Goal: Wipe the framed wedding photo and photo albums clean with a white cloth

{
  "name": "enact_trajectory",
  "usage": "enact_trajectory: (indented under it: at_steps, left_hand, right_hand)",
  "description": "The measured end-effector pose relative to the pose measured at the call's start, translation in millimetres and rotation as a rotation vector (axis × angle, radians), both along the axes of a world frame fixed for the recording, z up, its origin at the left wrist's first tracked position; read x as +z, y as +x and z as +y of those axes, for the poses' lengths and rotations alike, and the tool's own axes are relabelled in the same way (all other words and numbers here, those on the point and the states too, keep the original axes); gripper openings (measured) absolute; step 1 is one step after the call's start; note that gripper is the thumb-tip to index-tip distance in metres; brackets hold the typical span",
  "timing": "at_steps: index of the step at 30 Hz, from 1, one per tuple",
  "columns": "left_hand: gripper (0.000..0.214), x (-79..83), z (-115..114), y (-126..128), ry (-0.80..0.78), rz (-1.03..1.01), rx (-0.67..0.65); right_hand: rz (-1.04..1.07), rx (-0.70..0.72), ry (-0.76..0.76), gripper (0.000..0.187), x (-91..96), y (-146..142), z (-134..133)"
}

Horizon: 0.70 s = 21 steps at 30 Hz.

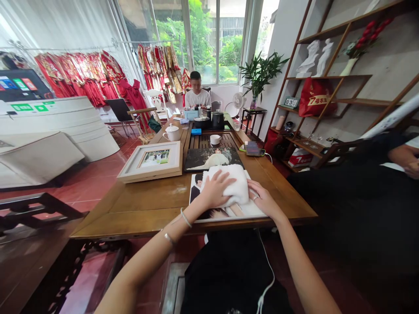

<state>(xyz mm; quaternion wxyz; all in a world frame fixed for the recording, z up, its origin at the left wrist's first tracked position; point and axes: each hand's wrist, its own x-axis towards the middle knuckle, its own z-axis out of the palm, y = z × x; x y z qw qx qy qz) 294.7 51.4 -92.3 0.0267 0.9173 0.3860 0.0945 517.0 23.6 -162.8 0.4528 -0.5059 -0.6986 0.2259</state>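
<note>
A folded white fluffy towel [236,182] lies on a photo panel [242,212] at the table's near edge. My left hand [216,191] rests on the towel with its fingers spread. At the panel's right side, my right hand [262,198] lies with fingers stretched out, touching the towel's lower right edge. Part of a pictured dark-haired head shows at the panel's upper left; the towel and my hands cover much of the print. Just beyond lies a second, dark photo panel [196,159], showing a figure in a white dress.
On the wooden table [147,205] are a framed photo [131,165], a white teapot [171,132], a white cup [215,139] and a phone [255,148]. A person [196,97] sits at the far end. Another person's hand [406,159] shows at right, near shelves [356,77].
</note>
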Motion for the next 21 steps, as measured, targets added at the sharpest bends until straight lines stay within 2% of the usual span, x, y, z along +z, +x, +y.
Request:
enact_trajectory:
  at_steps: [6, 11, 14, 16, 19, 21]
  left_hand:
    - [0.059, -2.9, 52.4, 8.0, -0.004, -0.033, -0.192]
    - [0.053, -1.7, 69.1, 10.8, -0.027, -0.079, -0.303]
    - [0.054, -2.2, 61.5, 8.1, -0.024, -0.08, -0.296]
    - [0.055, -1.8, 48.2, 3.7, -0.016, -0.074, -0.291]
    - [0.056, 0.0, 15.9, -3.2, -0.021, -0.056, -0.219]
    - [0.058, 0.3, -12.6, -4.3, -0.035, -0.043, -0.092]
  right_hand:
    - [0.003, -0.014, -0.025, 0.03, 0.8, -0.5, -0.5]
    - [-0.011, -0.033, -0.019, 0.029, 1.6, -0.3, -0.8]
    - [-0.02, -0.044, -0.028, 0.031, 1.9, -0.2, -0.7]
    - [-0.019, -0.047, -0.031, 0.033, 1.9, 0.1, -0.7]
    - [-0.014, -0.041, -0.02, 0.036, 1.2, 0.3, -1.0]
    - [-0.011, -0.032, -0.01, 0.038, 0.7, 0.2, -1.7]
